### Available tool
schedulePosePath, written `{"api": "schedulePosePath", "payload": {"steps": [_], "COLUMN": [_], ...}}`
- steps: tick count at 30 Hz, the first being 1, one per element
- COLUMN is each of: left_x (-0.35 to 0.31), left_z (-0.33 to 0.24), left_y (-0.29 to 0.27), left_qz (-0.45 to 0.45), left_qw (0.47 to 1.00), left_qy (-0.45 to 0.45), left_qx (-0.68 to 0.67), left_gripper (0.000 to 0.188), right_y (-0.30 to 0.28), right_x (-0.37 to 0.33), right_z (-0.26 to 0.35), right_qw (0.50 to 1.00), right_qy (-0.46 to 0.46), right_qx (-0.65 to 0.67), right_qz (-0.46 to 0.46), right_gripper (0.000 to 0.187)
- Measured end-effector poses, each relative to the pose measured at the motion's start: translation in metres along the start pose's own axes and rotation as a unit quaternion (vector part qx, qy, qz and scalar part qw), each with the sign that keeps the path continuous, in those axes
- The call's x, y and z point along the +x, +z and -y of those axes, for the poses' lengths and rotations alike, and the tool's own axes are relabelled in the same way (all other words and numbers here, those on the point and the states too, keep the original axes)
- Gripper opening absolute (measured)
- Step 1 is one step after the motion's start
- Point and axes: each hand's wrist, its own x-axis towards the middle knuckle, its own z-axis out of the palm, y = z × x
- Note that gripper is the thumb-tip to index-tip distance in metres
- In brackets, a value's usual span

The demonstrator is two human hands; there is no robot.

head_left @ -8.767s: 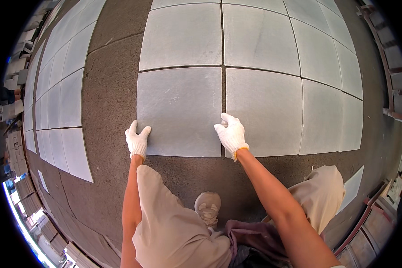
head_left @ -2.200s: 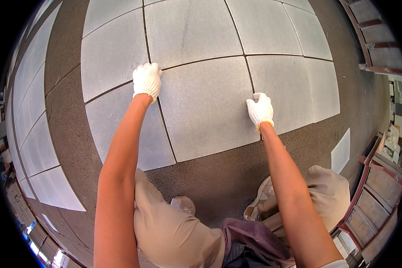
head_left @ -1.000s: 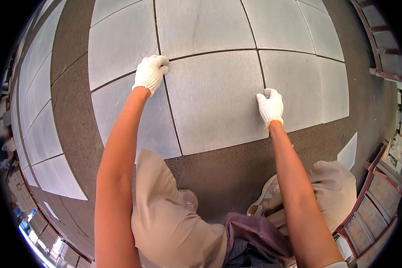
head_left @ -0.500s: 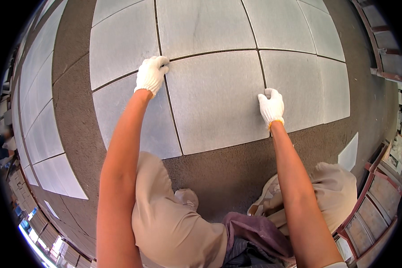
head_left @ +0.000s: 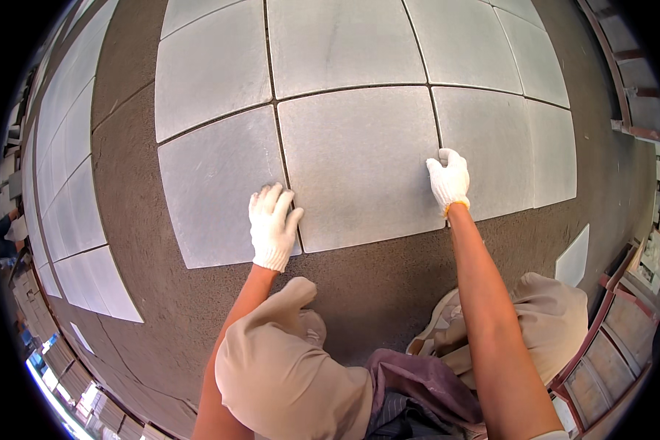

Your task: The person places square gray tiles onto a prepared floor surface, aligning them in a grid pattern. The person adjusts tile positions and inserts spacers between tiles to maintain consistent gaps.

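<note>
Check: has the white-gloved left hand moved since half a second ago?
Yes: the white-gloved left hand moved down the view, from the far-left corner of the pale grey square tile on its right toward the near-left corner.

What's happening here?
A person in white gloves is handling a grey slab lying flat on the brown floor. The left hand is at the seam on its left, mostly over the neighbouring slab; the right hand is at the right seam, fingers curled. More slabs lie beyond in rows.
</note>
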Motion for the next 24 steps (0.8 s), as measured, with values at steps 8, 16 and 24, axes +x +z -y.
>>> {"api": "schedulePosePath", "payload": {"steps": [8,16,24], "left_x": [-0.002,-0.003,-0.026], "left_z": [-0.017,-0.014,0.001], "left_y": [0.002,0.005,-0.011], "left_qz": [0.012,0.042,0.031], "left_qw": [0.998,0.998,0.999], "left_qy": [0.054,0.043,-0.015], "left_qx": [0.038,0.033,0.007], "left_gripper": [0.050,0.053,0.056], "right_y": [-0.004,-0.004,-0.003], "right_x": [0.001,-0.001,-0.015], "right_z": [0.007,0.011,0.020], "right_qw": [1.000,0.999,0.999], "right_qy": [0.022,0.029,0.016], "right_qx": [0.004,-0.017,0.040], "right_qz": [0.017,0.016,-0.011], "right_gripper": [0.041,0.044,0.048]}}
